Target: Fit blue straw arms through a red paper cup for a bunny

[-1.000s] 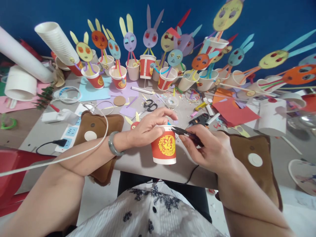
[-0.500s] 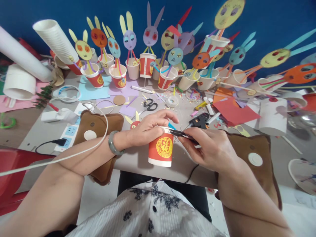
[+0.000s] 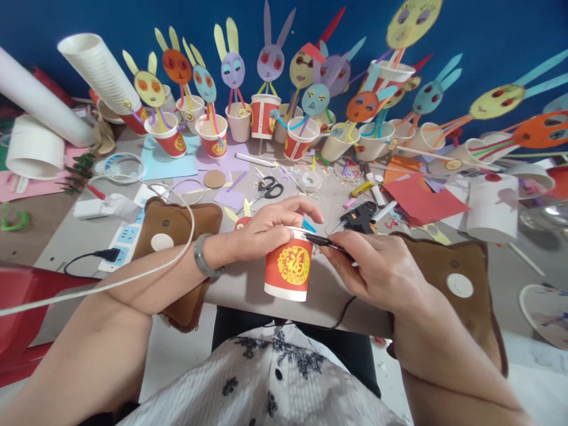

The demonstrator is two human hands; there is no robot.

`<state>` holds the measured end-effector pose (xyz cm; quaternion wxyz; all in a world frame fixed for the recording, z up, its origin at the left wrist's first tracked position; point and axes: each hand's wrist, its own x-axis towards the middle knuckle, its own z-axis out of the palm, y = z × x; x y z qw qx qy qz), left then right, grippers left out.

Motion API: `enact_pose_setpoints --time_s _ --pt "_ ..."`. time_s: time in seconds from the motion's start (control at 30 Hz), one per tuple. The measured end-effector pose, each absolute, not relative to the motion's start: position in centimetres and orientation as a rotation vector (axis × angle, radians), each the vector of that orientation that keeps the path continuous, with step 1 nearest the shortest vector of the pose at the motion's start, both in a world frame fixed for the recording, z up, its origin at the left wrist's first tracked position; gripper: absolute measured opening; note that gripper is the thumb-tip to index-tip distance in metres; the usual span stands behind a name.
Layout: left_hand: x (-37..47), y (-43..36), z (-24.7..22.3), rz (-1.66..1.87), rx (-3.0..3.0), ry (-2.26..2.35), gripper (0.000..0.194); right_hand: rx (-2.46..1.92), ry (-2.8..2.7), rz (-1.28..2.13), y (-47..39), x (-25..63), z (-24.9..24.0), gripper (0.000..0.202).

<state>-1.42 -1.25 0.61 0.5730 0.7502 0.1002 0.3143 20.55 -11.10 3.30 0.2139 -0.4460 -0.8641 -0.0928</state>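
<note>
A red paper cup (image 3: 287, 269) with a gold emblem and a white base band hangs over the table's front edge. My left hand (image 3: 277, 223) grips its rim, thumb on the near side and fingers over the top, partly hiding it. In my right hand (image 3: 370, 260) is a black plier-like tool (image 3: 320, 239). Its narrow tip meets the cup's wall just under the rim, on the right side. Most of the tool is covered by my fingers, so its exact kind is unclear. Just behind my left hand lies a red paper rabbit head (image 3: 242, 222) with yellow ears.
Black-handled scissors (image 3: 270, 188), a black glue gun (image 3: 360, 218) and red paper (image 3: 426, 200) lie beyond my hands. Paper rabbits in cups (image 3: 302, 137) line the back. Brown cushions (image 3: 177, 228) flank me; a white cable (image 3: 133, 279) crosses above my left forearm.
The cup has turned and tilted slightly, so its gold emblem faces me more fully and its base sits a little further left. Both hands keep nearly the same place.
</note>
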Motion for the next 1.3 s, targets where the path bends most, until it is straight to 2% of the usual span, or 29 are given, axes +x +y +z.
enact_pose_setpoints --time_s 0.33,0.63,1.0,1.3 --pt "-1.4 -1.3 0.9 0.725 1.707 0.266 0.020 -1.226 -2.406 -0.285 -11.2 20.4 3.4 0.024" --pt "-1.3 -1.4 1.0 0.673 1.738 0.278 0.017 -1.222 -2.381 -0.197 -11.0 20.6 3.8 0.014" --pt "-1.4 -1.0 1.5 0.505 1.677 0.195 0.012 -1.166 -2.467 -0.184 -11.1 20.8 3.9 0.020" --pt "-1.5 -1.1 1.9 0.471 1.624 0.200 0.014 -1.138 -2.449 -0.031 -11.2 20.7 3.8 0.016"
